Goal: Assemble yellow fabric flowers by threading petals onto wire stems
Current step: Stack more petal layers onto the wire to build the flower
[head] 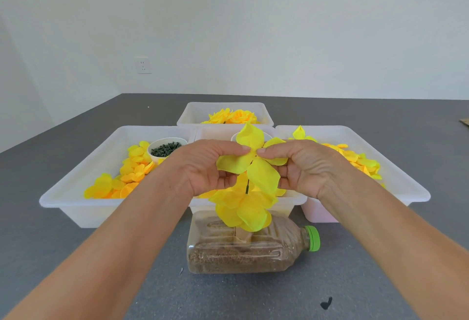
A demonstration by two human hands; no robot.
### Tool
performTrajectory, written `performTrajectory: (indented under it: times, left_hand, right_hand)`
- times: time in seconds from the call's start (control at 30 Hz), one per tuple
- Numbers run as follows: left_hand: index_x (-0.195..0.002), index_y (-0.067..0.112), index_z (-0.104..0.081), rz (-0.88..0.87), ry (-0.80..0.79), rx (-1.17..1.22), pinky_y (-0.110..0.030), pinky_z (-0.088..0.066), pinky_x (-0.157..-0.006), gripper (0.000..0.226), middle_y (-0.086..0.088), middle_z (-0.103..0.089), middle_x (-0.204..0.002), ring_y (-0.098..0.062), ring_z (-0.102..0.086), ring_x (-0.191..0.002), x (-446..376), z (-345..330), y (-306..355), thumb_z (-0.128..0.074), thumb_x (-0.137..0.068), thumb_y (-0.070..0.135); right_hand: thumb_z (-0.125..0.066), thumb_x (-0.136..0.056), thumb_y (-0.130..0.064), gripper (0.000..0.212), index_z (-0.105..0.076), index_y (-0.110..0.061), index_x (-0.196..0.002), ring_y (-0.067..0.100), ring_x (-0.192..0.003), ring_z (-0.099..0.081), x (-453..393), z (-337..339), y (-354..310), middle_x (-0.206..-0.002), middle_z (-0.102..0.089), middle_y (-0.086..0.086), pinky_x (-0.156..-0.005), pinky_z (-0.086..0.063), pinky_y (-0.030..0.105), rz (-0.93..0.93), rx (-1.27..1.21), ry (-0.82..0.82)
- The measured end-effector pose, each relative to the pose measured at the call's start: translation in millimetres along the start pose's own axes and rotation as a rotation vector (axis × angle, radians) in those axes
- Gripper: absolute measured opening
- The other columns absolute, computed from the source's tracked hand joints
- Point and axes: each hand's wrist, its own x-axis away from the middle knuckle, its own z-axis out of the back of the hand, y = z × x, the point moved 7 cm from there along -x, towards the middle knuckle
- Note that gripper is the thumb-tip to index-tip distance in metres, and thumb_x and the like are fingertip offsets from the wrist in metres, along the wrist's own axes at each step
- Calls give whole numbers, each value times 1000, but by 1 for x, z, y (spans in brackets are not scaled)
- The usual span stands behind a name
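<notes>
Petal layer (250,161) held above the sand-filled bottle (243,251), over the green wire stem (247,186). Left hand (210,167) and right hand (302,167) fingers pinch it beside its center hole; uneven pulling could tear the fabric or miss the stem tip.

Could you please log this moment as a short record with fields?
left hand: pinches petal layer
right hand: pinches petal layer
petal layer: four-lobed, yellow, held above the stem
stem: dark green, upright, petals already below
bottle: on its side, brown grain inside, green cap
far bin: finished yellow flowers
</notes>
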Motion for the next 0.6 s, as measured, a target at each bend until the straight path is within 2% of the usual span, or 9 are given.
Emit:
performTrajectory:
  times: [0.1,0.17,0.27,0.33,0.5,0.6]
  left_hand:
    - [-92,13,-64,18,-8,11,-21,-46,-48,33,-4,-64,-74,-15,-55,-61,-1,1,-3,-72,-61,12]
    - [-93,13,-63,32,0,27,-21,-46,-48,27,-5,-64,-77,-16,-54,-63,-2,3,-7,-71,-67,10]
    - [-95,13,-63,52,12,38,-19,-45,-46,20,-5,-63,-77,-15,-53,-61,-4,5,-10,-69,-76,10]
    - [-94,12,-63,54,11,30,-19,-44,-45,20,-5,-62,-76,-15,-53,-58,-5,5,-11,-70,-75,11]
    - [-100,14,-67,18,-43,-69,-20,-46,-47,49,-5,-65,-86,-16,-56,-67,-1,1,-6,-77,-53,21]
    - [-103,12,-65,23,-37,-51,-20,-47,-47,49,-7,-64,-87,-17,-56,-69,-2,2,-4,-75,-55,16]
  right_hand:
    - [-69,-77,-5,26,-65,-11,-102,16,-59,-66,-1,-1,1,-81,-69,6,-62,-53,28,-7,24,4]
    - [-69,-77,-5,27,-65,-11,-103,16,-61,-65,-2,-1,2,-82,-69,6,-64,-53,29,-14,35,8]
    - [-69,-78,-5,31,-64,-9,-108,20,-72,-63,-4,-1,6,-93,-68,10,-75,-51,33,-31,36,14]
    - [-68,-78,-5,31,-64,-9,-108,20,-73,-63,-4,-2,7,-95,-67,10,-73,-51,32,-42,32,10]
    - [-69,-76,-7,24,-65,-11,-100,18,-65,-63,-6,-2,5,-82,-68,6,-63,-50,27,-34,63,3]
    - [-69,-77,-7,23,-65,-12,-99,17,-67,-63,-7,-3,6,-84,-67,6,-66,-49,28,-48,67,-7]
